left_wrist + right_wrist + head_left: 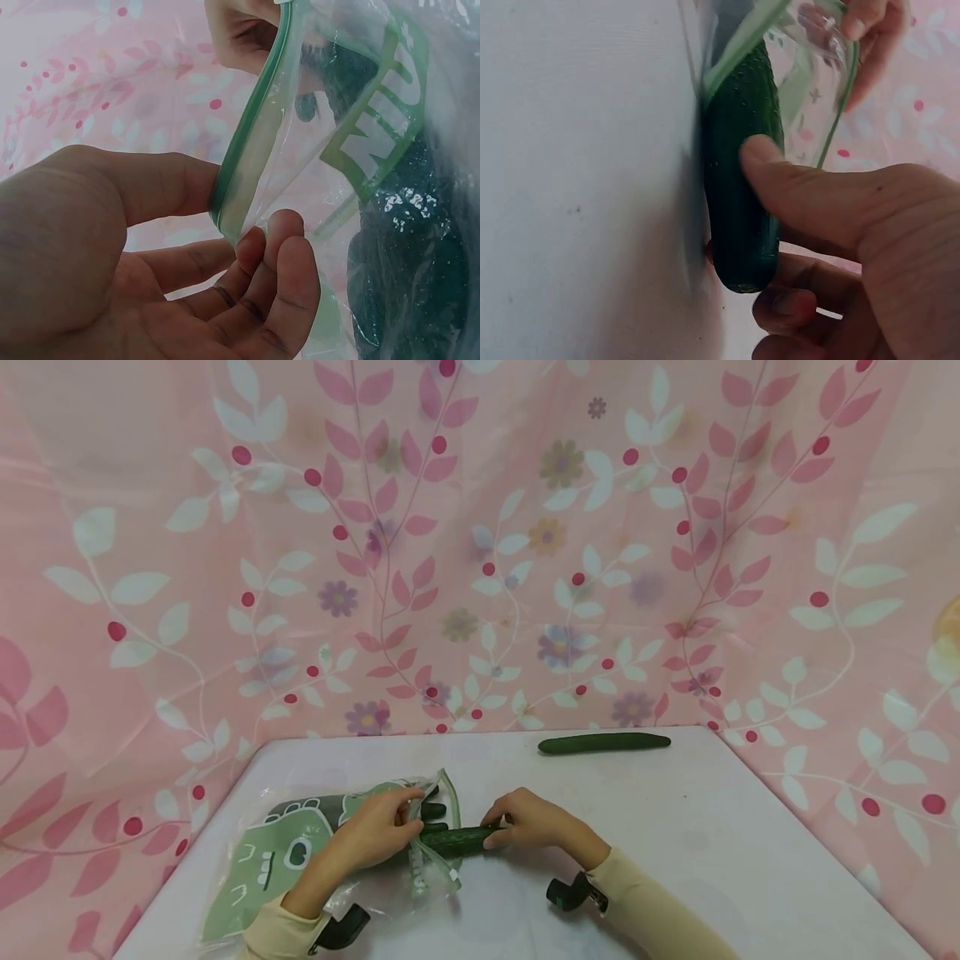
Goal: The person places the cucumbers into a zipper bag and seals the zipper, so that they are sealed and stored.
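A clear zip bag (296,852) with a green cartoon print lies on the left of the table, its mouth toward the right. My left hand (378,828) pinches the green zip edge (244,139) between thumb and fingers, holding the mouth apart. In my right hand (536,820) is the outer end of a cucumber (467,842), gripped between thumb and fingers. That cucumber (742,180) lies partly inside the bag, low by the tabletop. Other dark green cucumbers (432,812) show inside the mouth; the print hides much of the contents.
Another cucumber (603,743) lies by itself near the table's back edge, right of the middle. The white table (675,843) meets a pink floral curtain (480,543) behind and at both sides. Black wrist devices (570,893) hang beneath both forearms.
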Motion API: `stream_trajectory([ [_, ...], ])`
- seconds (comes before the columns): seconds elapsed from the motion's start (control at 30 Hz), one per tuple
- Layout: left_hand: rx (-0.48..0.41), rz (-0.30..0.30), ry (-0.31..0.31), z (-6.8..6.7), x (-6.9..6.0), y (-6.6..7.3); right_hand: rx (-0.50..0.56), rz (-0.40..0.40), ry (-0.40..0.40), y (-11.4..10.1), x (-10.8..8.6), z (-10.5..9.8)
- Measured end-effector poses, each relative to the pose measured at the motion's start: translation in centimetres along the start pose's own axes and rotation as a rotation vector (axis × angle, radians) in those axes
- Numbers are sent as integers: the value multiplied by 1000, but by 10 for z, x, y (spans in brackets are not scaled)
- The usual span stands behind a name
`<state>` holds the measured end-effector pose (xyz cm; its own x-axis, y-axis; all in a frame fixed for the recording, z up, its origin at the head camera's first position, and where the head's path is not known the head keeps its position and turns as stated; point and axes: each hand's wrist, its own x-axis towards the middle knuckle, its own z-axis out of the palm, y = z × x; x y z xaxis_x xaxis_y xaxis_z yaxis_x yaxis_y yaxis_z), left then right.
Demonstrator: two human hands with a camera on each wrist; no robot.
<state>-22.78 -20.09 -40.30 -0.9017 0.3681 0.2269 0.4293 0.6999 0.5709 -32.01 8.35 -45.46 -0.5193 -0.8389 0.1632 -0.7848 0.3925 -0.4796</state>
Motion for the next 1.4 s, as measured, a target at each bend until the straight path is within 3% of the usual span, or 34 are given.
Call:
stream_trajectory([
  [0.13,-13,0,-2,0,-1,0,19,-55,-63,5,-2,-3],
  [0.27,-24,-3,-4,-1,-1,0,38,-97,-64,9,-2,-2],
  [0.53,-10,13,6,-1,1,0,191,-42,16,10,0,6],
  [0.7,-4,-9,-1,-1,1,2,281,-19,41,6,7,19],
  [1.4,-11,-9,-12,-1,0,2,274,47,137,-28,39,42],
])
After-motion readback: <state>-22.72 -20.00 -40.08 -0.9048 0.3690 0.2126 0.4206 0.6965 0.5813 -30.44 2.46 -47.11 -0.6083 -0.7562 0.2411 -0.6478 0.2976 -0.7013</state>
